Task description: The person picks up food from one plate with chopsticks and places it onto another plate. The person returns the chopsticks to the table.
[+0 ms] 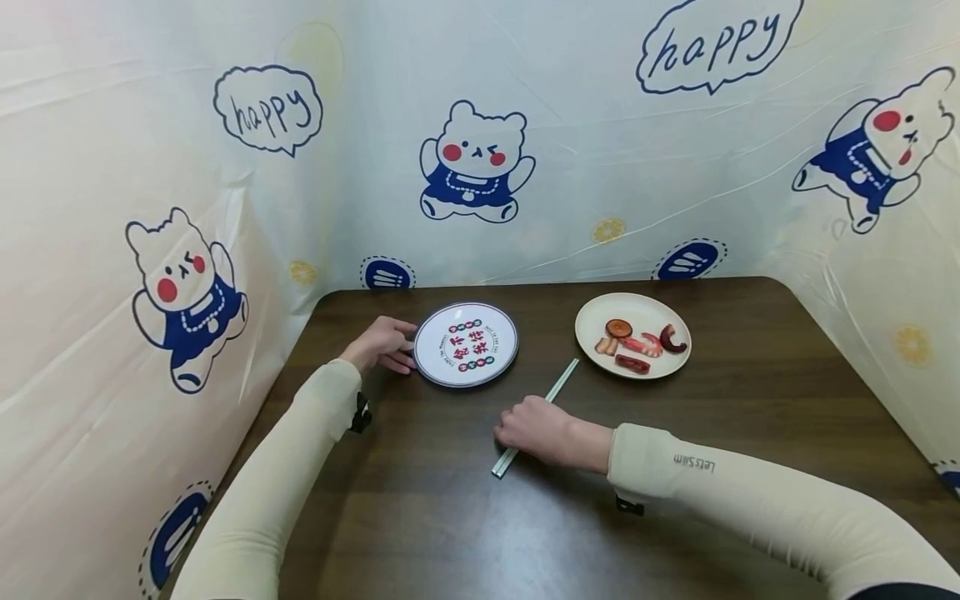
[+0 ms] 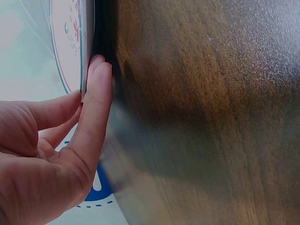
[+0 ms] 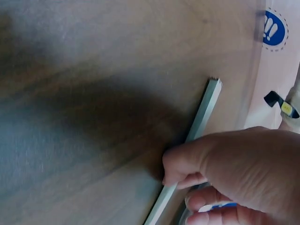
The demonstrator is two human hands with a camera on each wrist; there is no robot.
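Left side: your left hand (image 1: 382, 344) is at the left edge of the printed plate (image 1: 465, 375). Fingers narrow, pinching the rim: thumb on the upper face, fingertips (image 2: 99, 77) tucked beneath, as the left wrist view shows. The plate is round and white with a dark rim, red characters in the middle and small red and blue marks above and below them. It sits at the far left of the table (image 1: 420, 517), face up. Whether its far side rests on the wood, you cannot tell from here.

Right side: your right hand (image 1: 551, 431) is over the middle of the chopsticks (image 1: 564, 377), fingers curled in and gripping them. The pair is pale green, lying close together on a slant: near end to the left, far end pointing up and right, just short of the food plate (image 1: 587, 336) and apart from it. You cannot tell whether they touch the table under your hand.

Food plate: cream, round, far side of the table, right of the printed one, well apart from it. On it, a round brown slice (image 1: 618, 328), a dark curl (image 1: 672, 338), a reddish block (image 1: 632, 364), and pink and tan pieces between.

Around: dark wood grain; behind, a pale curtain (image 1: 375, 167) with bears and "happy" bubbles. Both your sleeves are cream.
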